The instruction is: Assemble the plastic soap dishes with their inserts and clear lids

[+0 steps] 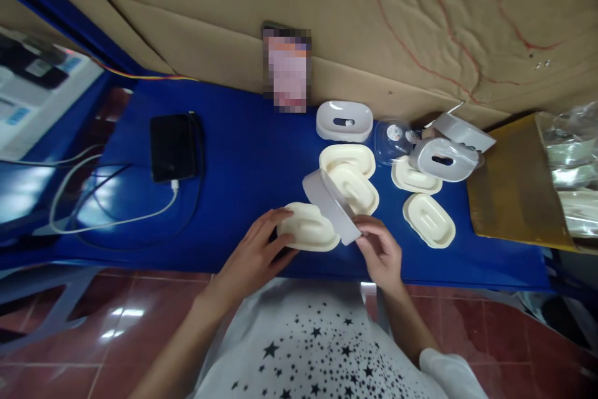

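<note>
My left hand [268,240] grips the left end of a cream oval plastic tray [311,228]. In my right hand [380,249] is a light grey oval plastic cover [329,206], pinched by its lower right end and tilted on its side. The cover's lower edge is against or just beside the tray; I cannot tell which. Two more cream trays overlap behind the cover, the nearer tray [362,190] lying partly on the farther tray [346,159]. A grey cover with a dark slot [344,121] stands behind them.
To the right lie two cream trays [430,220], stacked grey covers [446,159] and a clear dome [392,140]. A cardboard box [516,184] holds bagged parts. On the left, a black device [172,147] has a white cable. A phone [286,69] leans on the cardboard wall.
</note>
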A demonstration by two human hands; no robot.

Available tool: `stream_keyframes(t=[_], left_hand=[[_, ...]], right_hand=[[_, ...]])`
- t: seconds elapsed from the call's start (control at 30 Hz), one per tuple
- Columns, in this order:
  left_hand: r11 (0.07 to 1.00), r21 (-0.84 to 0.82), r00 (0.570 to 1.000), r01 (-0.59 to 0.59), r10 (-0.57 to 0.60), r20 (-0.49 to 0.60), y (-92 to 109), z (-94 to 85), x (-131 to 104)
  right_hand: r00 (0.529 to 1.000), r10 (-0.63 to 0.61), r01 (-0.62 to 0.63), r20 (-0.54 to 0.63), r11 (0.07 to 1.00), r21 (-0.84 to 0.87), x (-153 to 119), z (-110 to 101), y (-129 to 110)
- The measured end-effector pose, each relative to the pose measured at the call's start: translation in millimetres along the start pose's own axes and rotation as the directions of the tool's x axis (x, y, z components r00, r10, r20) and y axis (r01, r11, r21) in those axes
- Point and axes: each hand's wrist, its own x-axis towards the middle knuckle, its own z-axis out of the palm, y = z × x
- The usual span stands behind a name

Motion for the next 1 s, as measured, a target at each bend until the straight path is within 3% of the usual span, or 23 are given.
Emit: stream_keyframes(t=[0.13,0.3,0.5,0.83,0.93,1.0], left_hand=[[0.992,-0.041,0.991,0.121,-0.123,-0.042,-3,-14.8,-25],[0.951,-0.151,0.955,0.269,-0.284,-0.084,-7,-18.6,-38],[0.971,-0.117,0.974,0.207,-0.216,-0.07,-17,-14.9,-33],[0.997,-0.016,0.992,0.077,-0.079,-0.094,-24,-17.3,-30],[0.998,0.019,0.995,0.062,-0.061,-0.081,-25,-18.2,-31],[0.997,0.036,0.995,0.064,-0.061,-0.076,-25,-18.5,-32]], right_hand=[[0.986,-0.042,0.057,0.164,0.995,-0.087,20,-9,1],[0.981,-0.084,0.118,0.175,0.974,-0.192,20,15,-5],[0.921,-0.11,0.248,0.373,0.904,-0.347,8,38,-5],[0.796,-0.16,0.424,0.583,0.835,-0.35,11,34,-9],[0.774,-0.186,0.474,0.605,0.804,-0.358,14,34,-10],[0.775,-0.182,0.478,0.605,0.795,-0.373,23,24,-10]])
